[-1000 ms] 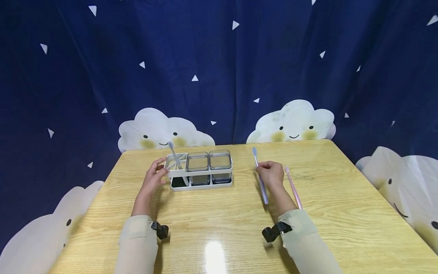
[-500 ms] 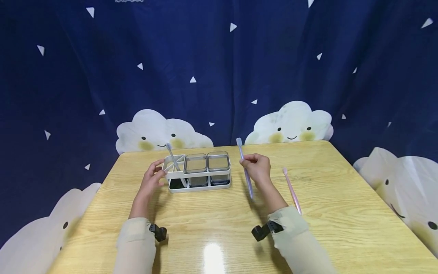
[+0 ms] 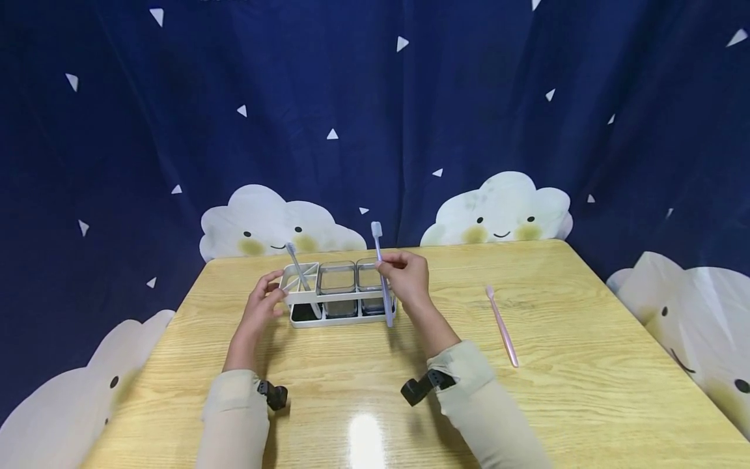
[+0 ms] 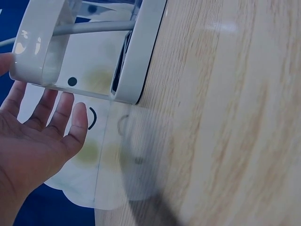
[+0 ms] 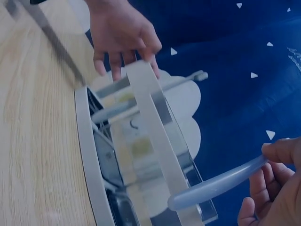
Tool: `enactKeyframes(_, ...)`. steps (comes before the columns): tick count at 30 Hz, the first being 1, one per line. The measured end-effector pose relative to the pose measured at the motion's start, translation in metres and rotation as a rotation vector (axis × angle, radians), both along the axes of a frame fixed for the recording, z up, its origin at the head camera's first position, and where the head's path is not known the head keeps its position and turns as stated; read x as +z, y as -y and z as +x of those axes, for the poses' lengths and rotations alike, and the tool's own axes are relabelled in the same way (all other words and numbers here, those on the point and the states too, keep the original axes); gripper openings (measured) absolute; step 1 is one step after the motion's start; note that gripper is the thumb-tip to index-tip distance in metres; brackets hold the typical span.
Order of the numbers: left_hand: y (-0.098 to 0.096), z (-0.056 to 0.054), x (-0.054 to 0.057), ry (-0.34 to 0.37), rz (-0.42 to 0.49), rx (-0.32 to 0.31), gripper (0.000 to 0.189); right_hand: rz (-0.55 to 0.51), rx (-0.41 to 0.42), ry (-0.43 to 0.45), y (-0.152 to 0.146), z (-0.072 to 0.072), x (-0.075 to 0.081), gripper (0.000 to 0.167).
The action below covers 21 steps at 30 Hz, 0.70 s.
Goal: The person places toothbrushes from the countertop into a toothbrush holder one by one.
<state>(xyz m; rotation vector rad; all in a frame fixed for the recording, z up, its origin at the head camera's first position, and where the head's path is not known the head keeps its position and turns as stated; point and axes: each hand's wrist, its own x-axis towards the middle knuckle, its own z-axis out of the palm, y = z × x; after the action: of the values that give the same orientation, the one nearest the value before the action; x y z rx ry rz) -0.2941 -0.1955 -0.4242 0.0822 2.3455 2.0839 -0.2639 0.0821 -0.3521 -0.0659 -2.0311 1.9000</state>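
Note:
A white two-tier toothbrush holder (image 3: 301,298) stands at the back left of the table. My left hand (image 3: 260,309) holds its left end, thumb at the front of the upper rim and the other fingers round the side. Inside the divided left section leans a grey toothbrush (image 3: 297,263), head up. My right hand (image 3: 407,280) pinches a purple toothbrush (image 3: 387,299) between thumb and fingers. It is nearly upright, bristles up, in front of the holder's right end. In the right wrist view, the lower end of the purple toothbrush (image 5: 214,188) overlaps the holder's rail (image 5: 162,136); contact cannot be told.
Two clear square cups (image 3: 342,308) sit side by side in the holder's middle and right sections. A pink toothbrush (image 3: 502,326) lies on the wooden table (image 3: 586,391) to the right. A dark blue curtain (image 3: 328,78) with clouds hangs behind.
My right hand has lifted the purple toothbrush and carried it left to the holder, turning it more upright. The left hand has stayed at the holder; the pink toothbrush lies still.

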Motion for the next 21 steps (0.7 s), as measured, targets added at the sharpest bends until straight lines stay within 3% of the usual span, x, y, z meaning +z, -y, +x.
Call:
enactKeyframes(11, 0.0, -0.002, 0.0, -0.005, -0.012, 0.009, 0.053, -0.028, 0.035, -0.016, 0.022, -0.007, 0.009, 0.013)
enactKeyframes(21, 0.002, -0.002, -0.002, -0.008, -0.015, 0.008, 0.053, -0.195, 0.082, -0.03, 0.035, -0.02, 0.014, 0.014)
